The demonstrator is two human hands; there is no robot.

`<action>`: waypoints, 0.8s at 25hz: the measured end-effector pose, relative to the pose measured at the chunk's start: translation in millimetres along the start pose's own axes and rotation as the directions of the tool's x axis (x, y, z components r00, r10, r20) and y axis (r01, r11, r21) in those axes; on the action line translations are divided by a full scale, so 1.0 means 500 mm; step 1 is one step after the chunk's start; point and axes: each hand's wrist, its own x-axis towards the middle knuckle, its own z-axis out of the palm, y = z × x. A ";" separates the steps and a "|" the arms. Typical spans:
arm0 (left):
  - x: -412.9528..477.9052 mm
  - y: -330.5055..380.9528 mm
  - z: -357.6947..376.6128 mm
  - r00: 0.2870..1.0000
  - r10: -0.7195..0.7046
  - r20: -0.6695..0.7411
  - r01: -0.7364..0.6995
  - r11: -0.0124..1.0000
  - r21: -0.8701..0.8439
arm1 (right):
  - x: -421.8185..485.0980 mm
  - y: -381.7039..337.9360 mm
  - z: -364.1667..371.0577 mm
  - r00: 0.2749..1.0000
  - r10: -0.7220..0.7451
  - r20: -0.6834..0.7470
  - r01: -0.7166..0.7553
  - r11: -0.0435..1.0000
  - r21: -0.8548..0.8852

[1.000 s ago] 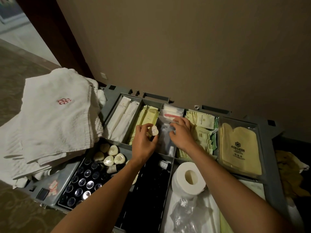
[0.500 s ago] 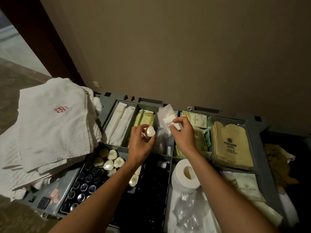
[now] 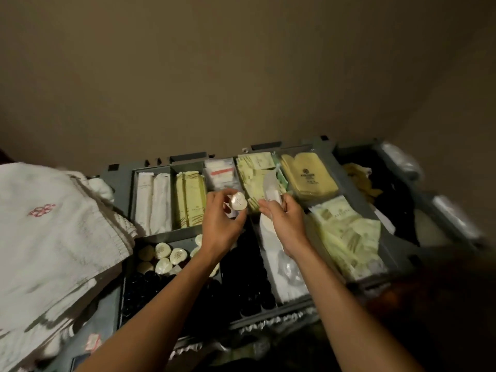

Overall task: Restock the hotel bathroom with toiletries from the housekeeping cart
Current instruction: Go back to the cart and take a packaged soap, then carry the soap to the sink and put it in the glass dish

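We curl the left grip (image 3: pixel 222 224) round a small cream toiletry bottle (image 3: pixel 238 203), thumb and fingertips pinching it just below its round, pearly cap, which faces us. Just beside it, not touching, the right grip (image 3: pixel 288 224) pinches the lower end of a white sachet (image 3: pixel 270 186), which stands upright above the fingers. Both grips hover over the middle of the cart tray (image 3: pixel 161 233), so both items are lifted clear of the compartments.

Behind the bottle, along the tray's far edge, lie clear packets with a red stripe (image 3: pixel 221 173). Left of these are yellow-green packets (image 3: pixel 189 200), then long white packets (image 3: pixel 153 202) in the far-left corner. Behind the sachet lie pale green sachets (image 3: pixel 255 170), and a yellow mitt pack (image 3: pixel 308 173) sits further right.

Below the left wrist, the near-left compartment holds more cream round-capped bottles (image 3: pixel 166 256) and rows of dark bottles (image 3: pixel 147 288). Under the right wrist lies something white (image 3: pixel 271 237) that we cannot make out. To its right lies a heap of pale green packets (image 3: pixel 346 229).

A folded white towel (image 3: pixel 53 224) with a red emblem overhangs the tray's left edge.
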 end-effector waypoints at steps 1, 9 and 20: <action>-0.016 0.009 -0.003 0.999 0.029 0.024 -0.028 0.999 -0.020 | -0.033 0.001 -0.009 0.999 0.005 -0.045 -0.005 1.000 -0.001; -0.196 0.096 0.034 0.929 0.214 0.303 -0.146 0.962 -0.230 | -0.321 0.065 -0.112 0.882 0.000 -0.472 0.016 0.999 0.030; -0.572 0.296 0.211 0.634 0.476 0.610 -0.302 0.878 -0.371 | -0.719 0.153 -0.388 0.646 0.026 -0.763 0.126 0.982 0.140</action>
